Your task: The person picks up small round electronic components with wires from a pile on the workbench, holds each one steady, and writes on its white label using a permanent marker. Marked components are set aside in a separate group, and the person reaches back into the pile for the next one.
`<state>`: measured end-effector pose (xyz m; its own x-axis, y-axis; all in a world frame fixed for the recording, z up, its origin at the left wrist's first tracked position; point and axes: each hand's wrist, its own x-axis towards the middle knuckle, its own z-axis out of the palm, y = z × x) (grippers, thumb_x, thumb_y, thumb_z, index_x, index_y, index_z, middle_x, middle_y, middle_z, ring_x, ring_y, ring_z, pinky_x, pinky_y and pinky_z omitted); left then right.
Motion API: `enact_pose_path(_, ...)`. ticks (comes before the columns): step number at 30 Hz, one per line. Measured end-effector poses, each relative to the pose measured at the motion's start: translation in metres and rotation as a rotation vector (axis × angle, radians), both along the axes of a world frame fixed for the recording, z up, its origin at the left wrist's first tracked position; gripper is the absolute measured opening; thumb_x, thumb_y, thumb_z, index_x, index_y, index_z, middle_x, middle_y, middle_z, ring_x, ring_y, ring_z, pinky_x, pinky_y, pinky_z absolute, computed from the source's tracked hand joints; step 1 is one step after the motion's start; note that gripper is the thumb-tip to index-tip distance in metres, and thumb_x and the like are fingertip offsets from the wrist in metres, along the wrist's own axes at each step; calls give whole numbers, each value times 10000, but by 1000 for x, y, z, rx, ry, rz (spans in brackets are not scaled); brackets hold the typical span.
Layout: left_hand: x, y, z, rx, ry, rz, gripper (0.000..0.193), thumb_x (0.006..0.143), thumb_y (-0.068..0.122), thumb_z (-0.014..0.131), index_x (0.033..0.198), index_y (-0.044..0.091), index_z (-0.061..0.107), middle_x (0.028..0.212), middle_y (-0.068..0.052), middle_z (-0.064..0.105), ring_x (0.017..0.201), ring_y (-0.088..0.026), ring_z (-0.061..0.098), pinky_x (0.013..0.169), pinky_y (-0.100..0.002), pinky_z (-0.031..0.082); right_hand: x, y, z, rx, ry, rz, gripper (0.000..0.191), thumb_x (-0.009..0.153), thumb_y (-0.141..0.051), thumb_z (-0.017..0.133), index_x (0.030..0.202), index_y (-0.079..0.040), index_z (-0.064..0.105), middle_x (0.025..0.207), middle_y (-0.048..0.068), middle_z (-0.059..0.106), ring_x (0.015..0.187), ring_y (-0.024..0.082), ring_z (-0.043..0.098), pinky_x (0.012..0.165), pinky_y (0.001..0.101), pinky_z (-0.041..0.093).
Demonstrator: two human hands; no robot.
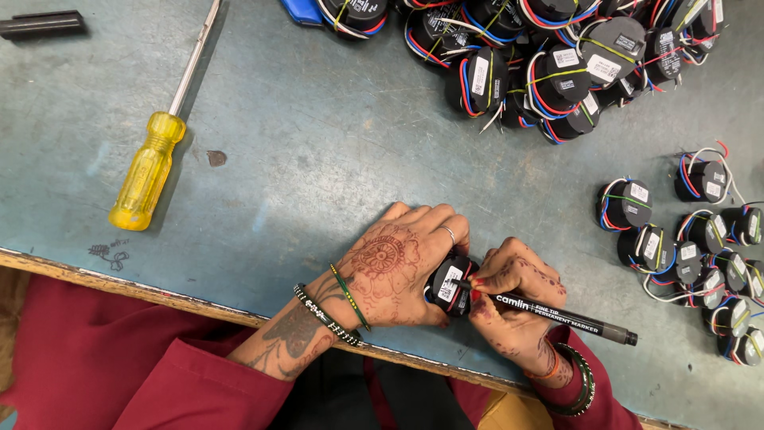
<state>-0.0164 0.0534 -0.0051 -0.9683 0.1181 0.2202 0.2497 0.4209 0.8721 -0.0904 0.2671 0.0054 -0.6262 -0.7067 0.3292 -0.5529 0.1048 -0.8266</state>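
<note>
My left hand (pixel 398 263), patterned with henna and wearing a ring and bangles, is wrapped around a small round black part (pixel 447 288) with a white label and coloured wires. It rests on the blue-grey worktable (pixel 318 159) near the front edge. My right hand (pixel 517 306) grips a black marker pen (pixel 557 313) like a pencil. The pen's tip touches the white label of the part.
A yellow-handled screwdriver (pixel 151 163) lies at the left. A heap of similar black wired parts (pixel 541 56) sits at the top, and more of them (pixel 692 255) stand spread out at the right. A black bar (pixel 40 24) lies top left.
</note>
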Motion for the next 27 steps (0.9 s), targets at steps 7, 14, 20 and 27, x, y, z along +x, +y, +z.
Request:
enact_pose_path(7,0,0,0,0,2,-4,691,509,305,899,1071,127,539,1057,-43,590,1060,-264,611,921,-413,415,-1,0,0,19,-8,-11,143,761,-28,751,819,-10,622,865,92,627,742,137,570,710,278,487)
enact_pose_path(14,0,-1,0,-10,-2,-7,698,498,311,907,1065,128,544,1052,-47,591,1051,-271,606,917,-416,413,-3,0,0,5,-11,4,148,750,-17,740,812,-11,606,860,90,613,723,131,554,703,280,485)
enact_pose_path(20,-1,-1,0,-7,5,-17,707,496,322,911,1065,125,539,1054,-50,589,1053,-271,606,905,-415,413,-3,3,-3,-17,-35,21,131,766,-14,723,820,-2,605,861,101,608,721,138,551,685,283,477)
enact_pose_path(27,-3,-5,9,-38,-56,-66,760,473,332,958,1074,127,540,1065,-45,593,1078,-270,608,923,-422,427,2,4,-3,-132,-157,-285,89,927,-75,702,914,-20,633,1003,164,635,679,163,655,599,345,565)
